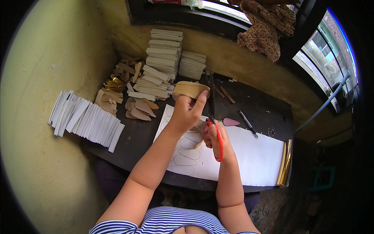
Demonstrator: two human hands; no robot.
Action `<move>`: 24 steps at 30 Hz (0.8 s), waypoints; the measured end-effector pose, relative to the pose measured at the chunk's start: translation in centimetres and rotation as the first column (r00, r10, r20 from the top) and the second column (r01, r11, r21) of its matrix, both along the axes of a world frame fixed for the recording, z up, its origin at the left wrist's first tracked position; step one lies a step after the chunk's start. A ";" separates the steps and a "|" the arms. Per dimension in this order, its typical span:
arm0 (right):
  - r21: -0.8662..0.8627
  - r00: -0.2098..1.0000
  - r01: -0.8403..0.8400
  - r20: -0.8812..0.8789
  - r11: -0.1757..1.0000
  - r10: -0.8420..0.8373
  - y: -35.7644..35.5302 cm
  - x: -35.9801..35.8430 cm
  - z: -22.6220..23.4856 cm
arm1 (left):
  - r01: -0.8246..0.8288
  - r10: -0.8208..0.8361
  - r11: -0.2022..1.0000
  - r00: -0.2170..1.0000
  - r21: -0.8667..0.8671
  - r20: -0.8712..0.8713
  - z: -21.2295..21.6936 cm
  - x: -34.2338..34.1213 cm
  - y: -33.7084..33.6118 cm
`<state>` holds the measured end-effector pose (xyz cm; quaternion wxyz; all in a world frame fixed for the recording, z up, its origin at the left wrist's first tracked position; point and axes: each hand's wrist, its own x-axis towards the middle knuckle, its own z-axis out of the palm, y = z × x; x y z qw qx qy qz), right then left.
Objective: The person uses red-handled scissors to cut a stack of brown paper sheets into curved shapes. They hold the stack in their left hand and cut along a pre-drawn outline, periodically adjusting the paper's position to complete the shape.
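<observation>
Raised over the table, my left hand is closed on a tan curved strip, pinched between thumb and fingers. I cannot make out its material. My right hand is wrapped around scissors with orange handles; their dark blades point away from me, just right of the strip. Below both hands lies a white sheet with a row of pencilled or inked oval outlines along its left part. A narrow tan curl shows beside my right hand, its other end partly hidden.
A pink teardrop-shaped piece and a pen lie beyond the sheet, whose right end is a gold roll. Stacked white strips stand at the back; more white strips line the left edge. Tan cut-outs lie between.
</observation>
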<state>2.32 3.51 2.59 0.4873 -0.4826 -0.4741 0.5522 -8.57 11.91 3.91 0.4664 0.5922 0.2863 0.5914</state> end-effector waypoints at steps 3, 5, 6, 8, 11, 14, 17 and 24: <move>0.001 1.000 -0.006 0.019 1.000 0.006 0.1 0.1 -0.1 | 0.042 -0.043 0.999 0.999 -0.031 -0.017 0.0 -0.4 0.2; 0.024 0.999 0.003 0.040 1.000 -0.004 0.1 0.0 -0.1 | 0.075 -0.076 0.997 0.997 -0.027 -0.031 0.0 -0.6 0.3; 0.044 0.999 0.010 0.053 0.999 -0.012 0.1 -0.1 -0.2 | 0.091 -0.092 0.996 0.995 -0.012 -0.037 0.0 -0.6 0.4; 0.061 0.998 0.019 0.060 0.998 -0.023 0.1 -0.2 -0.3 | 0.107 -0.107 0.994 0.994 -0.001 -0.017 0.0 -0.5 0.3; 0.036 0.999 0.023 0.047 0.999 -0.025 0.1 -0.3 -0.1 | 0.113 -0.112 0.993 0.993 -0.020 0.038 0.0 -0.2 0.1; -0.004 0.999 0.019 0.035 1.000 -0.018 0.0 -0.3 0.2 | 0.124 -0.123 0.992 0.992 -0.039 0.020 -0.2 -0.4 0.3; -0.011 1.000 0.017 0.026 1.000 -0.017 -0.1 -0.2 0.4 | 0.123 -0.123 0.992 0.992 -0.038 -0.017 -0.1 -0.6 0.3; -0.024 1.000 -0.007 -0.019 1.000 0.006 -0.1 0.1 0.2 | 0.133 -0.133 0.990 0.991 -0.054 -0.004 -0.4 -0.8 0.7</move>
